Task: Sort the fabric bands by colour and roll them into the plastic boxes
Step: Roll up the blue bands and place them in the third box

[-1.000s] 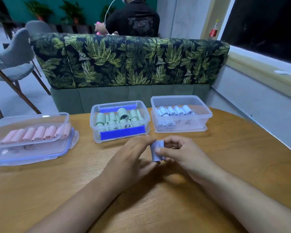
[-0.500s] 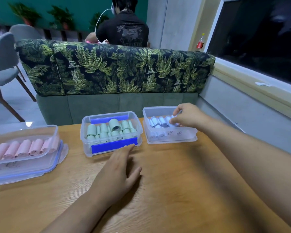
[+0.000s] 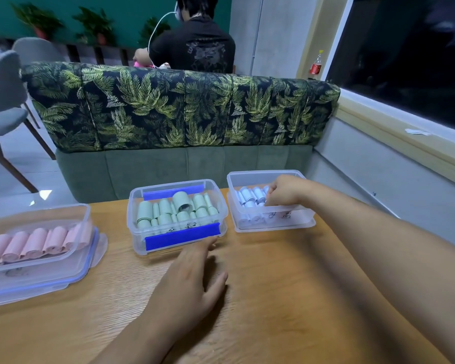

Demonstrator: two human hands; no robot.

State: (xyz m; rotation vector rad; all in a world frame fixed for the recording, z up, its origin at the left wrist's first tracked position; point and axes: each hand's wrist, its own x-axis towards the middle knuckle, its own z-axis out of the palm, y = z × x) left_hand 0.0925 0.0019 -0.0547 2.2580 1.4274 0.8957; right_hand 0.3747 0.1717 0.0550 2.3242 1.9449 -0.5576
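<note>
Three clear plastic boxes stand in a row on the wooden table (image 3: 286, 290). The left box (image 3: 86, 219) holds pink rolled bands (image 3: 34, 243). In the middle box (image 3: 132, 214), which has blue clips, lie green rolls (image 3: 179, 208). The right box (image 3: 273, 222) holds pale blue rolls (image 3: 250, 196). My right hand (image 3: 284, 190) reaches into the right box with its fingers curled down among the blue rolls; what they hold is hidden. My left hand (image 3: 189, 282) rests flat on the table in front of the middle box, fingers apart and holding nothing.
A clear lid (image 3: 100, 245) lies under the pink box. Behind the table stands a leaf-patterned sofa back (image 3: 184, 111), with a person in black (image 3: 195, 46) seated beyond it. A grey chair (image 3: 3, 101) is at the left, a window sill (image 3: 405, 137) at the right.
One second ago both hands held a blue band roll at the table's middle. My right hand carried it into the right box and now dips lower inside; my left hand lies flat.
</note>
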